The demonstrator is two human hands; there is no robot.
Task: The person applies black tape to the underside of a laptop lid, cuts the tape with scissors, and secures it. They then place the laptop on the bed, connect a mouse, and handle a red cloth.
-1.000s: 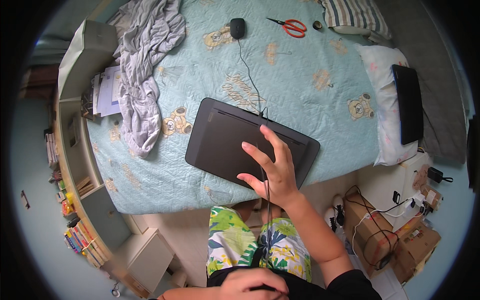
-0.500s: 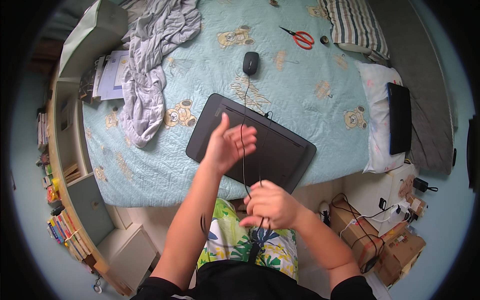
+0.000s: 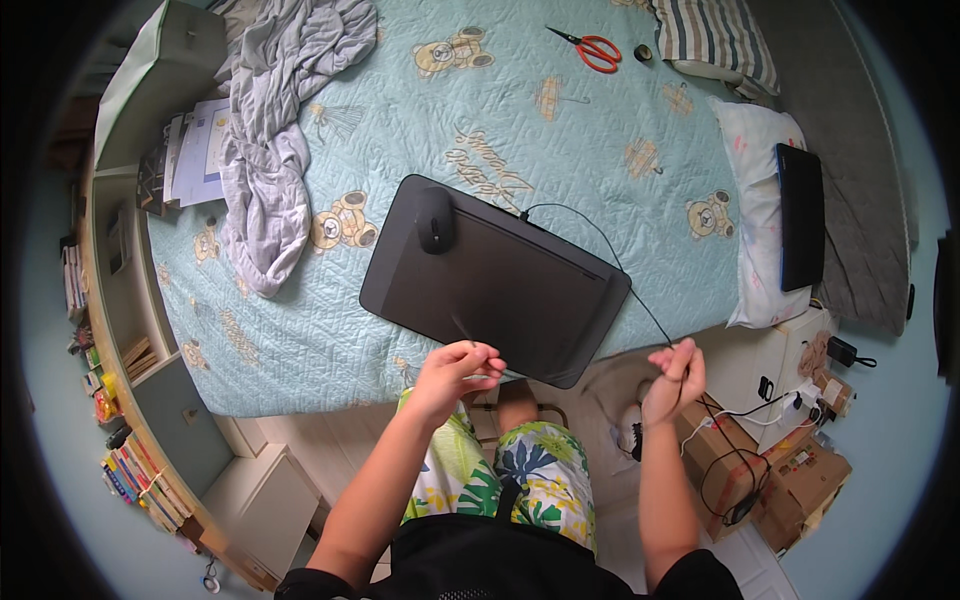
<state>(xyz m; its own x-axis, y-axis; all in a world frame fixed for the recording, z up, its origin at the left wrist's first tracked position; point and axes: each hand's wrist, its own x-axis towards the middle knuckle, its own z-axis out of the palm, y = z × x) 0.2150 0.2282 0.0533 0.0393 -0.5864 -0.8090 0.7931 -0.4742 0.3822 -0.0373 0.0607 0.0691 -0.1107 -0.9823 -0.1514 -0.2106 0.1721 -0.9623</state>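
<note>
A large black flat pad (image 3: 500, 290) lies on the teal quilted bed (image 3: 560, 130), overhanging its near edge. A black computer mouse (image 3: 435, 220) rests on the pad's far left corner. Its thin black cable (image 3: 610, 255) arcs off the pad's far edge and down to my right hand (image 3: 675, 375), which is closed around it beside the bed. My left hand (image 3: 455, 372) hovers at the pad's near edge with fingers pinched on a thin strand of the same cable.
On the bed lie a crumpled grey garment (image 3: 270, 150), red-handled scissors (image 3: 590, 48), a striped pillow (image 3: 715, 35) and a white pillow (image 3: 755, 200) bearing a black slab (image 3: 800, 215). Cardboard boxes with wires (image 3: 790, 470) stand at the right, bookshelves (image 3: 120, 300) at the left.
The mouse, earlier on the quilt beyond the pad, now lies on the pad. My hands have drawn apart with the cable, left off the pad, right out to the side.
</note>
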